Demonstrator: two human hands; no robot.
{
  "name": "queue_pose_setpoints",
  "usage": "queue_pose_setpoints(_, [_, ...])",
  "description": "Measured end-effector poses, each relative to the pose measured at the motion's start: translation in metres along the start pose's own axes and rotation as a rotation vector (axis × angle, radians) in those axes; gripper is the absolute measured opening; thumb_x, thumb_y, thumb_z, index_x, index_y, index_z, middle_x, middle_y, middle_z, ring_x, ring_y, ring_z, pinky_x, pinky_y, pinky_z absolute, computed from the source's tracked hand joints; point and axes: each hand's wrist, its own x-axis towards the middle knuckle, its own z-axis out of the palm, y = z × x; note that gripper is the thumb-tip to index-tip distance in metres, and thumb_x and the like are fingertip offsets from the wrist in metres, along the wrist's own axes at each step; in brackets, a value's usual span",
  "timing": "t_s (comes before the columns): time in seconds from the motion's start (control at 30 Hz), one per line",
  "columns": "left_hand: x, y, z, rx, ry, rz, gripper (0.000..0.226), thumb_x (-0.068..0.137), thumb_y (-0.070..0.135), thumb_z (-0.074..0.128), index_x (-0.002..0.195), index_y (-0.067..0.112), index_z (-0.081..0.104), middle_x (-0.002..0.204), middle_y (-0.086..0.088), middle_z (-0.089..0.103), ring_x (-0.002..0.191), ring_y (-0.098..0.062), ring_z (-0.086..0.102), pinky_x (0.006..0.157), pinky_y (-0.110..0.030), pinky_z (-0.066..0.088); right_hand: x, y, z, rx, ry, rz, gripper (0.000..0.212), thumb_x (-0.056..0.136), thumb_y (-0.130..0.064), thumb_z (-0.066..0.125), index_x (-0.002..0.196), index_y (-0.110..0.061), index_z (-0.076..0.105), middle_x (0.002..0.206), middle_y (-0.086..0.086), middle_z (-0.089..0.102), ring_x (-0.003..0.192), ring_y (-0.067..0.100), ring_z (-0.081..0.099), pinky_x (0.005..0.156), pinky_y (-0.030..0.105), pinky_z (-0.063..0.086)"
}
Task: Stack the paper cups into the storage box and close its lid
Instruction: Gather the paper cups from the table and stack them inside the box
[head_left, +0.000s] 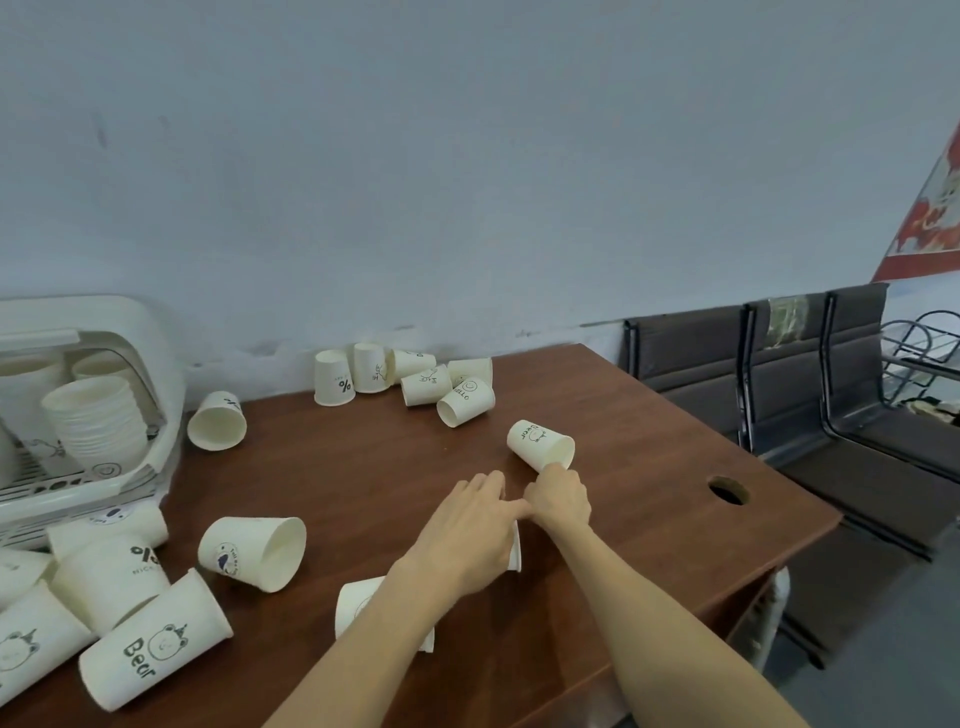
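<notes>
- Right hand (558, 499): reaches toward the counter's (363, 467) right edge, fingers curled at the open rim of a cup printed "Bear" (540, 446) that lies on its side. Whether a finger is hooked inside the rim cannot be told.
- Left hand (467, 530): lies palm-down just beside the right hand, fingers fairly straight, over a white cup (515, 548) of which only an edge shows. Whether it grips or merely covers this cup cannot be told.
- Storage box (156, 374): stands at the counter's far left corner, lid raised, with nested stacks of cups (93, 421) already inside.
- Loose cups: a cluster (410, 379) along the far edge, one lying cup (217, 421) near the box, a heap (119, 597) at the near left corner, and one (358, 603) partly hidden beneath the left forearm.
- Judged step: gathering the "Bear" cup to nest it with the cup under the left hand.
- Technique: pinch the rim lightly, since thin paper walls crush easily; turn both cups mouth the same way and slide one straight into the other.
- Build a short stack in hand before carrying it across to the box, saving trips.
- Risk: a cup lying on its side may roll toward the right edge if nudged.
</notes>
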Motion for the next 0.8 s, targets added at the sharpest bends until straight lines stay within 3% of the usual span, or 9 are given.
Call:
queue_pose_setpoints(0.1, [0.004, -0.003, 0.007, 0.053, -0.04, 0.032, 0.045, 0.091, 0.01, 0.042, 0.131, 0.028, 0.048, 0.106, -0.003, 0.043, 0.096, -0.022, 0.042, 0.08, -0.031, 0.03, 0.009, -0.004, 0.01, 0.072, 0.057, 0.045, 0.022, 0.093, -0.017, 0.047, 0.109, -0.008, 0.06, 0.115, 0.01, 0.06, 0.108, 0.029, 0.058, 0.075, 0.033, 0.044])
queue_pose_setpoints(0.33, [0.008, -0.008, 0.007, 0.157, -0.083, 0.053, 0.042, 0.087, 0.011, 0.049, 0.127, 0.023, 0.046, 0.109, -0.006, 0.043, 0.1, -0.024, 0.042, 0.092, -0.036, 0.03, 0.019, -0.012, 0.015, 0.158, 0.133, 0.078, 0.023, 0.094, -0.014, 0.045, 0.111, -0.008, 0.059, 0.115, 0.013, 0.059, 0.108, 0.032, 0.058, 0.082, 0.038, 0.047])
queue_pose_setpoints(0.67, [0.01, -0.007, -0.005, 0.332, -0.167, 0.034, 0.021, 0.089, 0.012, 0.049, 0.11, 0.014, 0.055, 0.108, -0.009, 0.046, 0.102, -0.027, 0.045, 0.093, -0.038, 0.028, 0.005, -0.01, -0.005, -0.02, 0.184, -0.197, 0.025, 0.092, -0.007, 0.044, 0.115, -0.012, 0.052, 0.11, 0.011, 0.061, 0.102, 0.033, 0.059, 0.079, 0.038, 0.046])
queue_pose_setpoints(0.8, [0.004, -0.009, -0.016, 0.354, -0.151, 0.001, 0.024, 0.089, 0.009, 0.051, 0.113, 0.013, 0.054, 0.11, -0.009, 0.048, 0.104, -0.027, 0.046, 0.094, -0.038, 0.029, -0.008, -0.014, -0.015, -0.069, 0.192, -0.292, 0.026, 0.091, -0.007, 0.044, 0.117, -0.011, 0.046, 0.111, 0.013, 0.062, 0.102, 0.035, 0.06, 0.078, 0.04, 0.046])
